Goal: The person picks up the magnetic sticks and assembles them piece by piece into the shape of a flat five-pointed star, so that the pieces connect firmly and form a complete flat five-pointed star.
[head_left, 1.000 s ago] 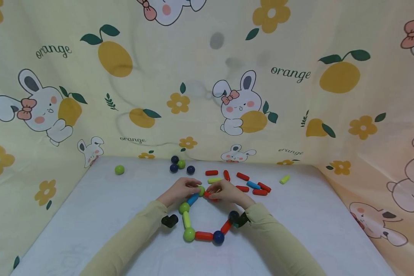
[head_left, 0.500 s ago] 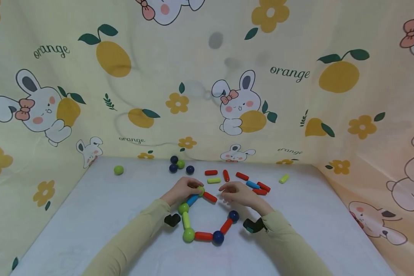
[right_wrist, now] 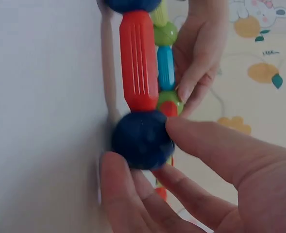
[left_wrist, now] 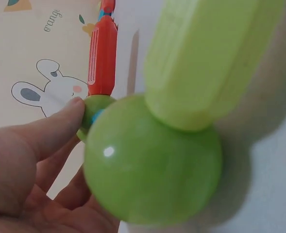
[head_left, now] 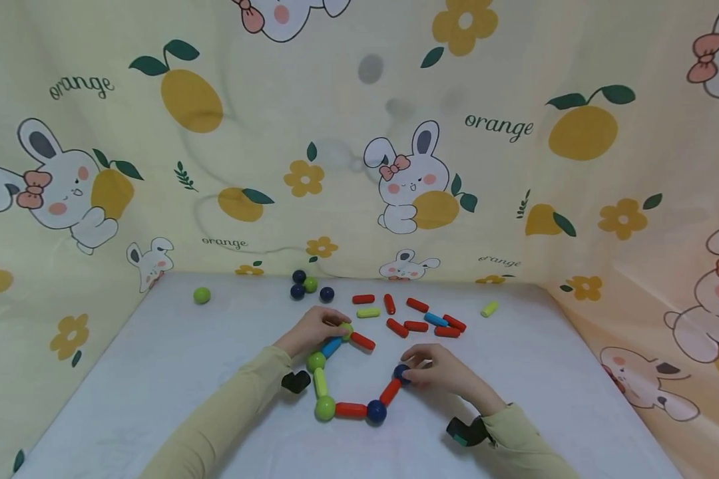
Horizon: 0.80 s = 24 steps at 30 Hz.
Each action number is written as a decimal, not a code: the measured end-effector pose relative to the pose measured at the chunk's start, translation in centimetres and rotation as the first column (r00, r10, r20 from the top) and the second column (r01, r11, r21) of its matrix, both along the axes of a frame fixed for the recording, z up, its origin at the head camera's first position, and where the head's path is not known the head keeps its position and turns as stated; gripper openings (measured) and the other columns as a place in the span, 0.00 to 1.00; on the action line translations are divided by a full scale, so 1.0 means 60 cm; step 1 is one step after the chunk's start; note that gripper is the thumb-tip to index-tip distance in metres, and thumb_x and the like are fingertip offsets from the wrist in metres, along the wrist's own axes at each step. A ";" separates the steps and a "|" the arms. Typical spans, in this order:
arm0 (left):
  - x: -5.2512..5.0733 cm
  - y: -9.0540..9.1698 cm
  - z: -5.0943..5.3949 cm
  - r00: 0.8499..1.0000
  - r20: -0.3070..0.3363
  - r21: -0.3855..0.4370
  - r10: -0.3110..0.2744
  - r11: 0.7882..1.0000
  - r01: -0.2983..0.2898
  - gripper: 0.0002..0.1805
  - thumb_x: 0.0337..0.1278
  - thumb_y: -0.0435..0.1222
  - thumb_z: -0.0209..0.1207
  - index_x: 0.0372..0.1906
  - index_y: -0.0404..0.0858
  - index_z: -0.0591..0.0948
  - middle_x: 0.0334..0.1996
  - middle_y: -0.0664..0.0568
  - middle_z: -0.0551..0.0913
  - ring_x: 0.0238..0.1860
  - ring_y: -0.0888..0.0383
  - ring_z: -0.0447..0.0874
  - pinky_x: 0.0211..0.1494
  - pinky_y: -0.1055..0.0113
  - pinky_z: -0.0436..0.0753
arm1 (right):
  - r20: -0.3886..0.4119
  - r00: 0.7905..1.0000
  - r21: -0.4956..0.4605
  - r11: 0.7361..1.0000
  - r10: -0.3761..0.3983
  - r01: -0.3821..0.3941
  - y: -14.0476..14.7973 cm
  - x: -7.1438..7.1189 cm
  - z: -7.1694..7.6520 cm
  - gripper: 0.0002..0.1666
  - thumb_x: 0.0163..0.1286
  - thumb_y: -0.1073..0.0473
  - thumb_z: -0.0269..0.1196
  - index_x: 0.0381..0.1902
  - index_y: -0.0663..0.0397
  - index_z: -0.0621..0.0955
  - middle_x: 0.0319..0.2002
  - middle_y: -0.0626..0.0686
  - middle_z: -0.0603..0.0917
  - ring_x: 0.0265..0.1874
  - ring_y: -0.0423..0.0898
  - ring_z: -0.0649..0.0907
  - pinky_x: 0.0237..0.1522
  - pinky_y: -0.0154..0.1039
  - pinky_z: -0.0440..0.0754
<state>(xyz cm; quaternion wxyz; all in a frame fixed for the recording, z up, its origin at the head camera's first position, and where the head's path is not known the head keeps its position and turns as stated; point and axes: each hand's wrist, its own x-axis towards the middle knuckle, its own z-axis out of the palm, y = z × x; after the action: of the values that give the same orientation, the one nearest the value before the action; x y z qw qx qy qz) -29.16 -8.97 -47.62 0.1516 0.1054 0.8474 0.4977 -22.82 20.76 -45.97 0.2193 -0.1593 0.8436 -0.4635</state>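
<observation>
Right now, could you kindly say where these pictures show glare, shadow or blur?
Left wrist: a bright glint on the near green ball, shadow to its right on the table; right wrist: the held navy ball looks slightly blurred; head: soft shadow below the right hand.

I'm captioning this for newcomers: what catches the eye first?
Likely the ring of rods and balls in the middle, open at the far right. The left hand grips its far green ball, the right hand a navy ball by the gap. Behind hangs a backdrop printed with rabbits and oranges.
</observation>
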 end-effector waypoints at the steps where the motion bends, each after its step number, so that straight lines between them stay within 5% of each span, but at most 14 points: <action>1: 0.000 0.001 0.000 1.000 -0.003 -0.001 -0.006 1.000 0.006 0.15 0.59 0.38 0.63 0.51 0.40 0.83 0.42 0.54 0.82 0.43 0.55 0.76 0.50 0.61 0.78 | 0.004 1.000 -0.013 1.000 -0.004 0.004 -0.002 0.002 -0.001 0.19 0.63 0.58 0.66 0.50 0.62 0.79 0.37 0.53 0.81 0.32 0.48 0.83 0.36 0.41 0.83; 24: 0.010 0.027 0.002 0.998 -0.036 -0.040 -0.061 0.997 0.059 0.14 0.56 0.39 0.66 0.48 0.41 0.85 0.39 0.56 0.83 0.40 0.58 0.77 0.48 0.62 0.77 | -0.045 0.998 -0.034 0.999 -0.044 0.042 -0.047 0.003 -0.009 0.19 0.62 0.61 0.67 0.50 0.60 0.79 0.41 0.53 0.81 0.36 0.48 0.82 0.35 0.41 0.84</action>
<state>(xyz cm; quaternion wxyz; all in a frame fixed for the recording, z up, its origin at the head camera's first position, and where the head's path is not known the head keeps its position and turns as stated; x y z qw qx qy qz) -28.57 -7.33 -47.49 0.1529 0.1370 0.8561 0.4743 -22.65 17.95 -46.48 0.1874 -0.1553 0.8437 -0.4784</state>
